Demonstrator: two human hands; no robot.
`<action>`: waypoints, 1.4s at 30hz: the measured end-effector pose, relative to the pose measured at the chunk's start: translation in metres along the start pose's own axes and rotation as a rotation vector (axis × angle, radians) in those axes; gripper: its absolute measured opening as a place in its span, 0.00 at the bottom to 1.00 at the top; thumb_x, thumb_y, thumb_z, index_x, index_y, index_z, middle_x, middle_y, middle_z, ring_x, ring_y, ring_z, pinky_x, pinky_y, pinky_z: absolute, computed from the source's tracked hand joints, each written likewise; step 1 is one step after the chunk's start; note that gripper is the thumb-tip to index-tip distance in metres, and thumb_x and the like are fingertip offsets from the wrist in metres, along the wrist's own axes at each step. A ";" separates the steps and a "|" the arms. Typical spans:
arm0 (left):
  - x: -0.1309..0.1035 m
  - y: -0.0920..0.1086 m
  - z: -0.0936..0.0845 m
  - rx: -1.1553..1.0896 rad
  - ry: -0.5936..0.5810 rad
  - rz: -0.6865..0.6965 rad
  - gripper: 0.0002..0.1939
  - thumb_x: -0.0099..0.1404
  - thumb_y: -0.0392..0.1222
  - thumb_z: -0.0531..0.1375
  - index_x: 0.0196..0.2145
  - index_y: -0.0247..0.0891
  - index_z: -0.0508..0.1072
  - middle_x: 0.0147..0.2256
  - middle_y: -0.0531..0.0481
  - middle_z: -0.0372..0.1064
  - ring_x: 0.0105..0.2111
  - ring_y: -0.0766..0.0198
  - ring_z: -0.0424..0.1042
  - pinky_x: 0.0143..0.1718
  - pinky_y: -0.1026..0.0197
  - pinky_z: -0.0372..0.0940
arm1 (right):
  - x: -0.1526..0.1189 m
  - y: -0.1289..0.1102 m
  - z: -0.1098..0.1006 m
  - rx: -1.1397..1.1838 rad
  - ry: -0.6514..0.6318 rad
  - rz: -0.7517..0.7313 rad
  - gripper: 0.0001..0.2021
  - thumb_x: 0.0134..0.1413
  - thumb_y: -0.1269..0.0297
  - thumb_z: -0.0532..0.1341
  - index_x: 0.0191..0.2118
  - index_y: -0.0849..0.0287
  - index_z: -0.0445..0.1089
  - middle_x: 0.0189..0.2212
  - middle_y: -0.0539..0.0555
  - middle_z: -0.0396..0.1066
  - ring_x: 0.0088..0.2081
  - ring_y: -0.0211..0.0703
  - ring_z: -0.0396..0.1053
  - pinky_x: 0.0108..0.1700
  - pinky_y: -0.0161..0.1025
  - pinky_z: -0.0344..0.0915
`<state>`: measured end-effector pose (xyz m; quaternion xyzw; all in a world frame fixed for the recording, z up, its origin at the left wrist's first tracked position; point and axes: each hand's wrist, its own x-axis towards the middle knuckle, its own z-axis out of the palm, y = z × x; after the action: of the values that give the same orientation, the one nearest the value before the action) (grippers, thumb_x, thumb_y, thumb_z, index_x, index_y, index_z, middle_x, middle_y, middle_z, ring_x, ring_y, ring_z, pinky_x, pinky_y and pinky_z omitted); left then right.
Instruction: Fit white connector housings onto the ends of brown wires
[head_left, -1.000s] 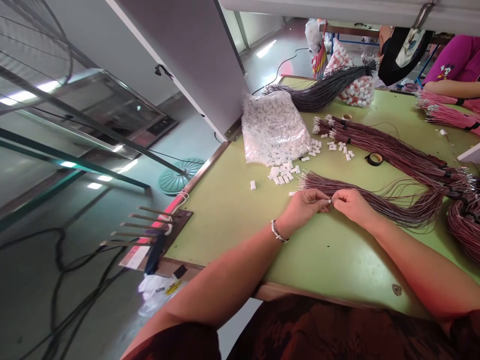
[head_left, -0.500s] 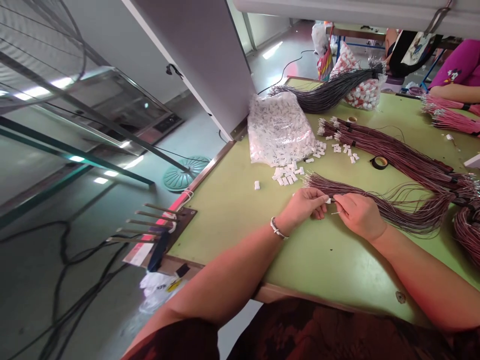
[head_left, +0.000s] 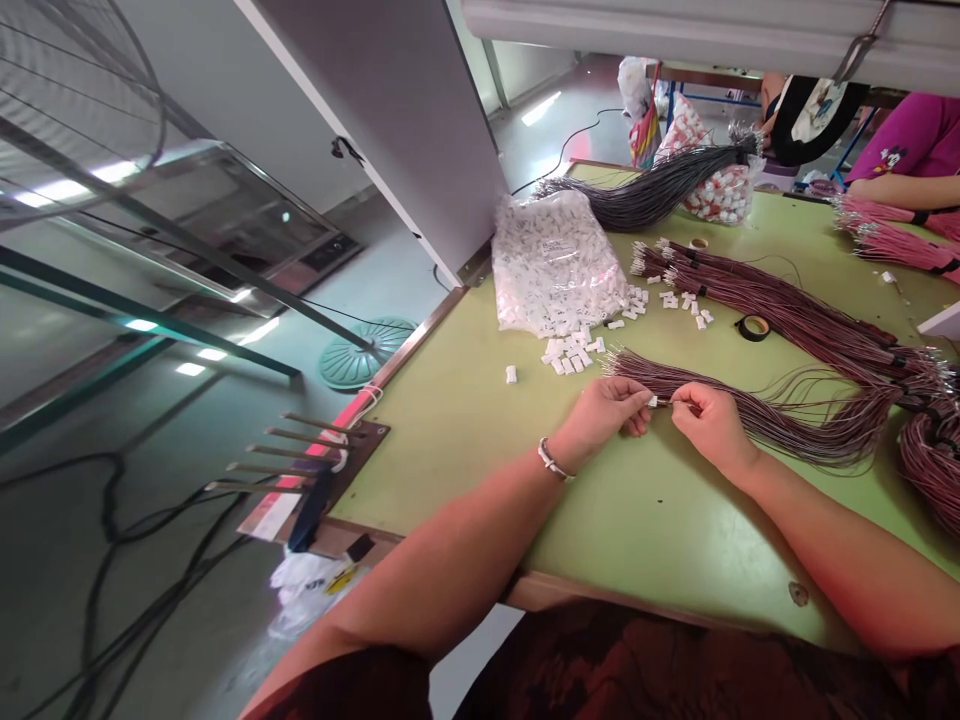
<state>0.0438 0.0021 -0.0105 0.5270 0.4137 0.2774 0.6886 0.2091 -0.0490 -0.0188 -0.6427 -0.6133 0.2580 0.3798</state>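
Left hand [head_left: 604, 418] pinching a white plug [head_left: 653, 401], right hand [head_left: 712, 425] gripping a thin wire [head_left: 665, 403] beside it, in from the surface's [head_left: 465, 460] near edge, wire bundle [head_left: 780, 420] just beyond (plastic bag [head_left: 559, 262] by left edge)

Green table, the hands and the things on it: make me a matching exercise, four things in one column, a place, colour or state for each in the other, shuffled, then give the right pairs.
Things:
1. Left hand
2. Large clear bag
3. Black tape roll
4. Far wire bundle

Places, colours, states:
a. Dark grey, made of many thin strands
b. Lying between dark red wire bundles
c. Pinching a small white connector
d. Filled with many white pieces

Pairs: 1-c; 2-d; 3-b; 4-a
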 end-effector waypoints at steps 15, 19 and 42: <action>-0.001 -0.002 0.001 0.088 -0.071 0.016 0.10 0.57 0.42 0.63 0.28 0.32 0.69 0.20 0.54 0.68 0.16 0.73 0.67 0.19 0.69 0.64 | -0.003 -0.004 0.002 -0.064 -0.006 -0.135 0.03 0.44 0.69 0.55 0.23 0.58 0.62 0.17 0.46 0.62 0.19 0.32 0.55 0.23 0.31 0.53; -0.002 -0.001 0.003 0.076 -0.070 0.045 0.08 0.57 0.39 0.62 0.27 0.32 0.69 0.20 0.54 0.68 0.17 0.73 0.67 0.20 0.69 0.64 | -0.002 -0.006 0.002 -0.029 -0.024 -0.076 0.04 0.44 0.68 0.55 0.22 0.58 0.62 0.15 0.45 0.60 0.17 0.31 0.52 0.21 0.31 0.51; -0.005 0.000 0.005 0.109 -0.052 0.042 0.06 0.58 0.37 0.61 0.27 0.33 0.68 0.21 0.53 0.67 0.18 0.72 0.67 0.21 0.68 0.64 | 0.001 -0.004 0.000 -0.025 -0.123 0.009 0.05 0.44 0.65 0.56 0.21 0.58 0.62 0.13 0.44 0.57 0.17 0.32 0.51 0.21 0.32 0.49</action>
<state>0.0460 -0.0043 -0.0083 0.5795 0.3989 0.2551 0.6633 0.2069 -0.0483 -0.0150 -0.6332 -0.6355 0.2912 0.3323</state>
